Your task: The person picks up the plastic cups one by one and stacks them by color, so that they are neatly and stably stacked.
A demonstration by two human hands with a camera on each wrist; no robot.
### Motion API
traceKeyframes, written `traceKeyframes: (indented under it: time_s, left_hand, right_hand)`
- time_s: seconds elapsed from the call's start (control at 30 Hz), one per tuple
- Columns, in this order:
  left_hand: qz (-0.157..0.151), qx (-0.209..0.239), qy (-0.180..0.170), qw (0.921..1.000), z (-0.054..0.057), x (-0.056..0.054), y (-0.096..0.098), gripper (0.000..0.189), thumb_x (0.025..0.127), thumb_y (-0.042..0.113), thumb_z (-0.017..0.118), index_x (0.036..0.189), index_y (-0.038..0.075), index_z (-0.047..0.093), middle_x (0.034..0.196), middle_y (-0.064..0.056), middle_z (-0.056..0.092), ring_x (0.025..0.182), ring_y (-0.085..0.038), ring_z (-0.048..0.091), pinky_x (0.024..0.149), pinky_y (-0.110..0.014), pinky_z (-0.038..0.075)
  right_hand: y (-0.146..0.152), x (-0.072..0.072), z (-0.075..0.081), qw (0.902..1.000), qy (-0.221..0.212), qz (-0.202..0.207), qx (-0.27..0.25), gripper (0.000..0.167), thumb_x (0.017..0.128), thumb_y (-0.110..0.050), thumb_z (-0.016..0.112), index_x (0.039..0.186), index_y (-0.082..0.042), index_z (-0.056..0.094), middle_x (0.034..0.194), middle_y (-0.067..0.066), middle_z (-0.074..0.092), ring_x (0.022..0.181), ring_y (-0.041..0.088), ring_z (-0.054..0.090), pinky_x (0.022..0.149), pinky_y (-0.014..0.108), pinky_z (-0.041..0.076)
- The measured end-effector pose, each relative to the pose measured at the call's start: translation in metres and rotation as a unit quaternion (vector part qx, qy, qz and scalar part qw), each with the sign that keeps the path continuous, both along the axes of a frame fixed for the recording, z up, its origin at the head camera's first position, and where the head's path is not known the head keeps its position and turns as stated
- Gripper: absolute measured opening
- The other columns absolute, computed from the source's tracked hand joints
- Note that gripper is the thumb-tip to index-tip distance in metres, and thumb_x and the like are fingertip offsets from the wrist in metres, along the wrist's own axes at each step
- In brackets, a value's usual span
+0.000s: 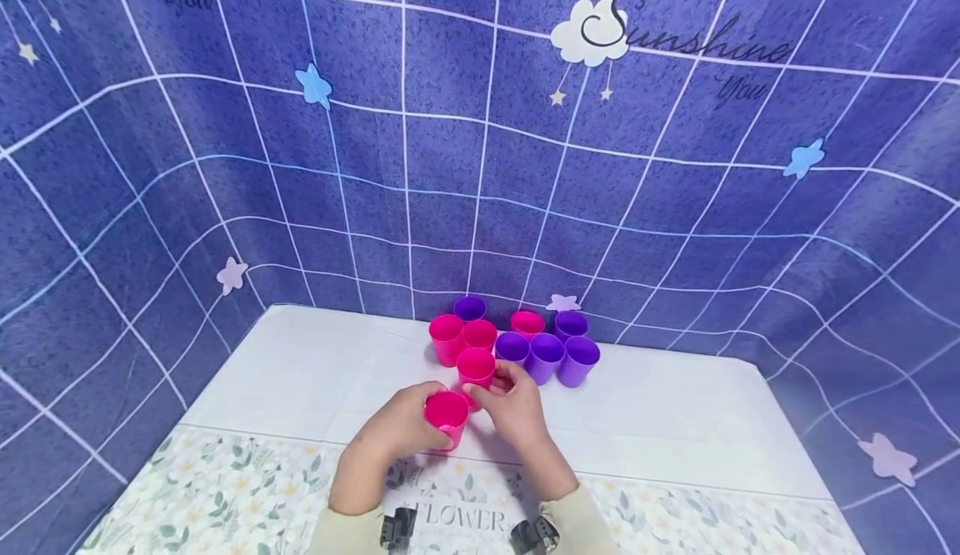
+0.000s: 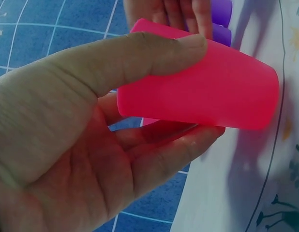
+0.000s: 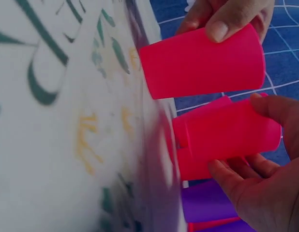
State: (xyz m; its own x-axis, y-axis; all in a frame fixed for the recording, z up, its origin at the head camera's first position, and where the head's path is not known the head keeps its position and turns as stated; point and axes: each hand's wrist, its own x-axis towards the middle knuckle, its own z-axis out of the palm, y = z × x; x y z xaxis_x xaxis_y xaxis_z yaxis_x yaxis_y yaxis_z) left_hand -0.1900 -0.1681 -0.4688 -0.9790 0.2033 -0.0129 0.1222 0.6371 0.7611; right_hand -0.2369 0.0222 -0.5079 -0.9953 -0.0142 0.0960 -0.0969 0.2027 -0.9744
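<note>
My left hand point(image 1: 401, 423) grips a pink plastic cup point(image 2: 202, 92), thumb on one side and fingers on the other. That cup is upright, its open rim facing up in the head view. With thumb and fingertips, my right hand point(image 1: 519, 401) holds a second pink cup point(image 3: 231, 130), just behind and to the right of the first. Both cups are close to the table; whether their bases touch it I cannot tell. Close behind the right hand's cup stand two pink cups point(image 1: 447, 340), and purple cups point(image 1: 545, 359) are beside it on the right.
Another purple cup point(image 1: 469, 308) stands behind the pink pair. A pink cup point(image 1: 527, 322) and a purple one point(image 1: 572, 323) form the back right of the group. The white table point(image 1: 675, 422) has a floral front strip, and a blue gridded curtain point(image 1: 450, 163) rises behind.
</note>
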Motion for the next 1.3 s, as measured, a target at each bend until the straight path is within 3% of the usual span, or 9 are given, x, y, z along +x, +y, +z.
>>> traceKeyframes:
  time_s: [0.13,0.3,0.6,0.73,1.0,1.3]
  left_hand:
    - [0.003,0.001,-0.003,1.0000,-0.002,-0.003,0.004,0.058,0.066,0.006,0.095,0.118,0.010,0.070,0.101,-0.003,0.075,0.095,-0.019,0.069,0.089,-0.044,0.059]
    - [0.011,0.001,-0.006,0.9999,-0.007,-0.006,0.005,0.061,0.066,0.010,0.096,0.121,0.010,0.070,0.104,-0.002,0.076,0.096,-0.018,0.070,0.090,-0.044,0.060]
    - [-0.042,0.037,-0.004,0.9984,-0.013,-0.010,0.005,0.054,0.070,0.008,0.094,0.116,0.011,0.066,0.101,0.000,0.076,0.095,-0.015,0.070,0.088,-0.039,0.059]
    - [-0.031,0.029,0.011,0.9991,-0.012,-0.011,0.009,0.053,0.070,0.007,0.094,0.115,0.012,0.066,0.101,0.000,0.076,0.096,-0.016,0.071,0.090,-0.041,0.060]
    - [0.002,0.020,0.022,0.9996,-0.011,-0.011,0.007,0.051,0.073,0.008,0.094,0.118,0.010,0.069,0.099,0.001,0.078,0.093,-0.013,0.072,0.088,-0.039,0.060]
    - [0.023,0.020,0.018,0.9994,-0.009,-0.013,0.006,0.057,0.073,0.010,0.095,0.124,0.010,0.069,0.108,-0.003,0.079,0.103,-0.020,0.074,0.096,-0.047,0.061]
  right_hand:
    - [0.008,0.003,0.013,0.9998,0.005,0.011,-0.017,0.051,0.085,-0.012,0.088,0.128,0.003,0.066,0.117,0.021,0.073,0.108,0.033,0.075,0.091,0.029,0.065]
    - [0.018,0.002,0.017,0.9982,0.014,0.019,-0.054,0.052,0.084,-0.012,0.089,0.129,0.001,0.066,0.119,0.019,0.073,0.107,0.026,0.074,0.089,0.020,0.063]
    - [0.023,0.007,0.039,0.9950,0.054,0.013,-0.084,0.057,0.083,-0.011,0.089,0.134,-0.006,0.063,0.118,0.014,0.070,0.103,0.019,0.067,0.088,0.016,0.059]
    - [0.025,0.010,0.044,0.9932,0.067,0.025,-0.092,0.057,0.083,-0.005,0.087,0.135,-0.008,0.063,0.117,0.015,0.070,0.098,0.017,0.065,0.081,0.013,0.056]
    - [0.021,0.013,0.045,0.9895,0.066,0.068,-0.110,0.058,0.080,0.002,0.083,0.133,-0.003,0.059,0.115,0.014,0.067,0.092,0.012,0.064,0.080,0.015,0.058]
    - [0.015,0.012,0.041,0.9855,0.051,0.116,-0.113,0.057,0.078,0.006,0.081,0.129,0.000,0.056,0.120,0.019,0.067,0.101,0.012,0.069,0.089,0.018,0.062]
